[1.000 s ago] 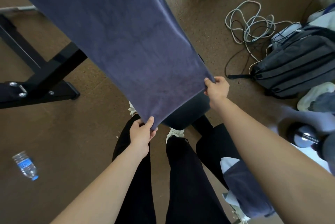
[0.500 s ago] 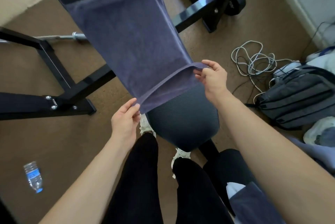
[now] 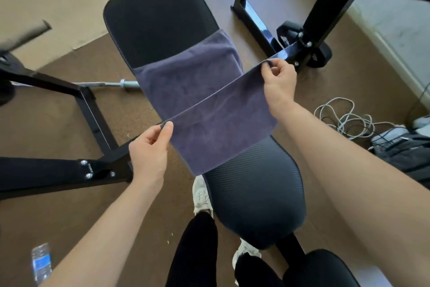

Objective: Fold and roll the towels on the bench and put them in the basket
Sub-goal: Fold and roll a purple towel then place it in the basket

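A dark purple towel (image 3: 200,91) lies along the black padded bench (image 3: 158,14). Its near end is lifted and folded back over the rest, so the fold edge runs across the bench. My left hand (image 3: 151,151) pinches the left corner of that lifted end. The right corner is pinched between thumb and fingers of my right hand (image 3: 278,77). Both corners are held a little above the towel lying on the pad. The ribbed seat pad (image 3: 256,193) shows bare below the towel. No basket is in view.
Black steel rack legs (image 3: 93,110) stand left of the bench, and another upright (image 3: 318,14) with dumbbells stands right. A barbell end (image 3: 125,83) lies on the floor. White cables (image 3: 344,117) and a dark backpack (image 3: 409,151) sit at right. A water bottle (image 3: 40,261) lies bottom left.
Both hands have carried the towel's near end up and forward over the bench, so it now doubles back over the rest. The view has tilted up, showing the whole backrest.
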Demonstrator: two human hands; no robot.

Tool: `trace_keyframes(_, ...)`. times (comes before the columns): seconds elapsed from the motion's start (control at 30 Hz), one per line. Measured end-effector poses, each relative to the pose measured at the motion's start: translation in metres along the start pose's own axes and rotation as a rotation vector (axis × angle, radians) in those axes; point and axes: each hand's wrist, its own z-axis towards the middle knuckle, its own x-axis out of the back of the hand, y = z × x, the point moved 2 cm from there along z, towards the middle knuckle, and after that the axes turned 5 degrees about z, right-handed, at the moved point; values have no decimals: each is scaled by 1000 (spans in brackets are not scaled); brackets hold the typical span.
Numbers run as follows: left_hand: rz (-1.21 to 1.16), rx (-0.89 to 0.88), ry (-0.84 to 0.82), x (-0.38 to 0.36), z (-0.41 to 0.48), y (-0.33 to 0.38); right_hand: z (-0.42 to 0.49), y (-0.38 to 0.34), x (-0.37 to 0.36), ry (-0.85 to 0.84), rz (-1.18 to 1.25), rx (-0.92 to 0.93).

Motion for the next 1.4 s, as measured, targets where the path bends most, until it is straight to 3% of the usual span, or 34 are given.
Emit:
trace_keyframes(0.23,52,-145,90,6,48,44,37,-30,-43,0,47,-26)
trace_keyframes(0.73,140,-129,264,-1,141,46,92,-27,-94,-40,-165,34)
trace_keyframes(0.9,186,-95,318,2,143,41,89,-15,-91,-108,-241,-70)
trace_keyframes(1.13,72,169,112,-14,86,-22,28,54,-40,-18,-140,-379)
trace_keyframes(1.3,149,370,-121,-37,46,-70,-7,106,-8,-131,-106,-617)
trace_keyframes(1.4,247,450,-191,-41,37,-94,-22,113,2,-172,-106,-570)
